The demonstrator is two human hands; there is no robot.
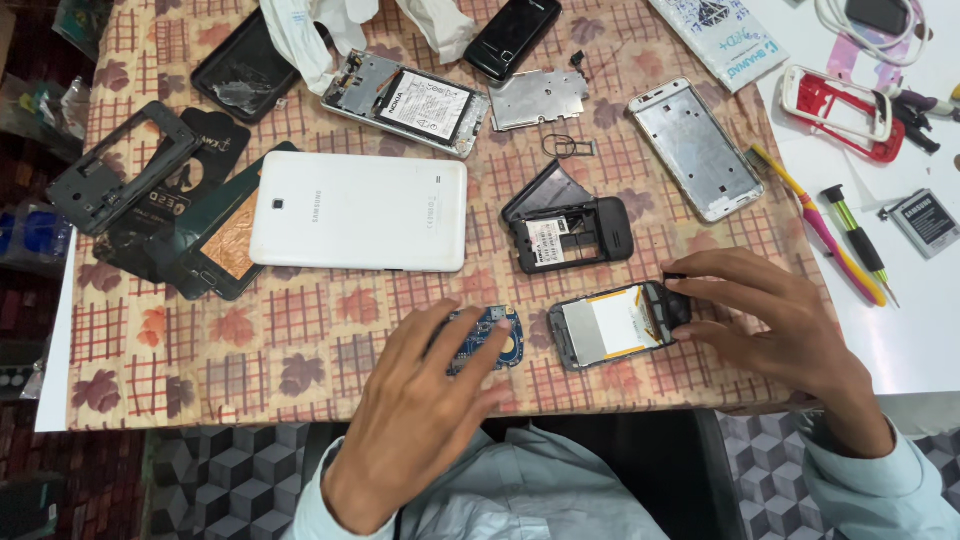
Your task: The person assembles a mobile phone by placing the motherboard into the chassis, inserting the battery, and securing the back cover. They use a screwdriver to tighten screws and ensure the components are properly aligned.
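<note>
Blue circuit board (487, 338) lies on the checked tablecloth (300, 330) under the left hand's (420, 415) loose, spread fingertips. Just beside it, the right hand (770, 320) pinches the open phone frame's (615, 325) right end, below a white tablet (358, 211).

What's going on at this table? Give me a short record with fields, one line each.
Setting: table under a checked, leaf-patterned cloth
Left hand: resting on a small blue circuit board
Right hand: fingertips gripping the end of an opened phone frame
Centre: white tablet lying back side up
Nearby: black phone shell, silver phone frame, screwdrivers
</note>
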